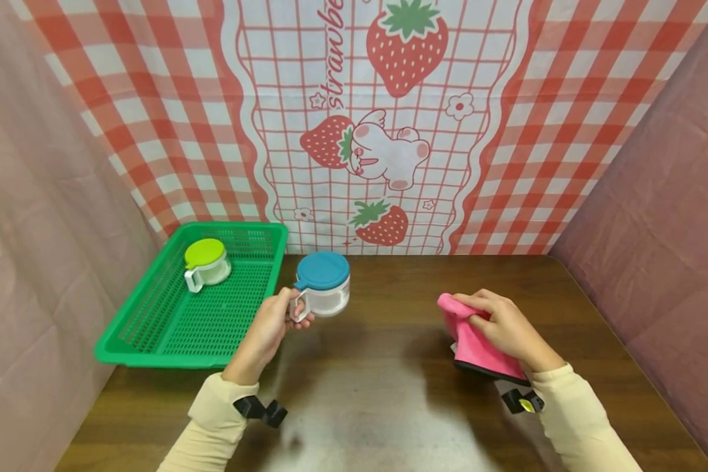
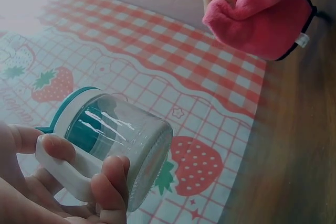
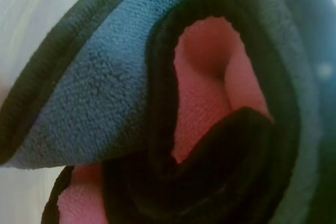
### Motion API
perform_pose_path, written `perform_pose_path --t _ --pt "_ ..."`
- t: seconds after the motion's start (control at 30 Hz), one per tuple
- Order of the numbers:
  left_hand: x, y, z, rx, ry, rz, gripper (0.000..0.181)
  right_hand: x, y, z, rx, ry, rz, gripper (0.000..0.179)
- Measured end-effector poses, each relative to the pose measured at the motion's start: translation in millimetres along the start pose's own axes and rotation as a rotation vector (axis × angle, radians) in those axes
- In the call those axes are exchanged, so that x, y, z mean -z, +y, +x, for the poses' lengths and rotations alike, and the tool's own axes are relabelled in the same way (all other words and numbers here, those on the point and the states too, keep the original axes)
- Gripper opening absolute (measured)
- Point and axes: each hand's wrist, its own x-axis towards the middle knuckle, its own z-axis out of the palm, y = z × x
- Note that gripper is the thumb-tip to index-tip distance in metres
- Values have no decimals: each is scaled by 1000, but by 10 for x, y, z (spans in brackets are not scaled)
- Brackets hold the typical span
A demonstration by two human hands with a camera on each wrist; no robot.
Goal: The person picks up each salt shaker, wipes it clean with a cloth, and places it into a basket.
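Observation:
My left hand (image 1: pixel 274 321) grips the white handle of a clear jar (image 1: pixel 330 300) with a blue lid, held above the table just right of the green basket. In the left wrist view, thumb and fingers wrap the handle of this jar (image 2: pixel 131 129), whose clear wall carries white streaks of glare. A pink cloth (image 1: pixel 478 344) with dark edging is bunched in my right hand (image 1: pixel 504 324), over the right part of the table. The cloth (image 3: pixel 100 98) fills most of the right wrist view, showing a grey-blue side and pink folds; the fingers are hidden there.
A green plastic basket (image 1: pixel 144 359) stands at the left of the brown wooden table (image 1: pixel 354 406). Inside it sits a similar jar (image 1: pixel 215 270) with a yellow-green lid. Behind hangs a strawberry-print checked cloth (image 1: pixel 383 151), with pinkish curtains (image 1: pixel 649 196) at both sides.

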Motion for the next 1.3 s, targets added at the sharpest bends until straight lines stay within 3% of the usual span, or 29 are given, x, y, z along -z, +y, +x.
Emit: perform_pose_path --t 0.63,1.3 --pt "241 112 -1 -20 42 -28 39 120 111 -113 3 -7 -90 42" --pt "543 276 39 -43 78 -49 38 289 256 -190 -95 -70 -234 41"
